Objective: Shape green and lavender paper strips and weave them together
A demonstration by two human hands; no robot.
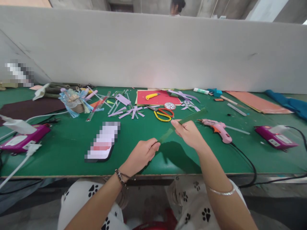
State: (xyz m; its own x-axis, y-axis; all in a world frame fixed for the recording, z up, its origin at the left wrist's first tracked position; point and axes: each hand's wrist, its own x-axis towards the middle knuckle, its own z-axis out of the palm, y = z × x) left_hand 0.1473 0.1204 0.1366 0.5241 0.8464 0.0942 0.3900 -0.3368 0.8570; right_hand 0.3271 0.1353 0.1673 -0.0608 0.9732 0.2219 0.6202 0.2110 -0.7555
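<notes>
A narrow green paper strip (166, 136) is stretched between my hands above the front of the table. My left hand (143, 152) pinches its lower end with fingers closed. Higher and to the right, my right hand (186, 131) grips the strip between thumb and fingers, and its free end sticks out up and to the right. Just beyond my hands lie scissors (164, 115) with one red and one yellow handle loop. Right of my right hand rests a pink hot glue gun (217, 128). Behind the scissors sits a small round patterned disc (169, 105).
A phone (103, 141) lies at left. Purple paper strips (133, 111) are scattered behind it, near a red paper sheet (141, 98) bearing a yellow cutter (152, 95). Purple power strips (275, 137) with cables stand at both sides. A pale partition (153, 51) closes off the back; a person is beyond it.
</notes>
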